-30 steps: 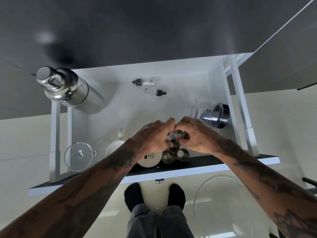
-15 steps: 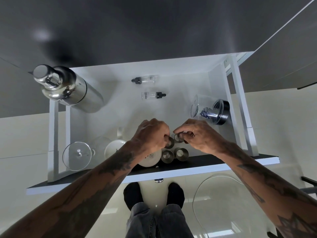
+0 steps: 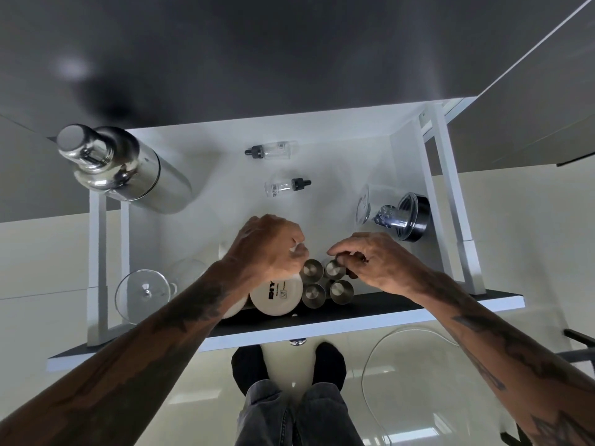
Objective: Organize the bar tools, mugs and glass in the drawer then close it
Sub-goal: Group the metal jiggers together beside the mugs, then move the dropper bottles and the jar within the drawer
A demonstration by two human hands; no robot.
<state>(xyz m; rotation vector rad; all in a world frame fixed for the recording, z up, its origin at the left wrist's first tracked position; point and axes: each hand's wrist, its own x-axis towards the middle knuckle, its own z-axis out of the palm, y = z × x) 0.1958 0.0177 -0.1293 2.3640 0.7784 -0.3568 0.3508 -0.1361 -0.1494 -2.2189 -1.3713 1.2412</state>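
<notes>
The white drawer stands pulled out below me. Four small steel cups sit in a tight square near its front: rear left, rear right, front left, front right. My right hand pinches the rim of the rear right cup. My left hand hovers curled just left of the rear left cup and holds nothing. An upturned white mug lies under my left wrist. A stemmed glass stands front left, a steel shaker back left.
Two dropper bottles lie at the drawer's back. A clear glass and a dark-lidded jar lie on their sides by the right wall. The dark countertop overhangs the back. My feet and a cable are on the floor.
My hands, which met over the rear cups, have drawn apart. The left hand has come off its cup and shifted left; both rear cups now sit beside the front pair.
</notes>
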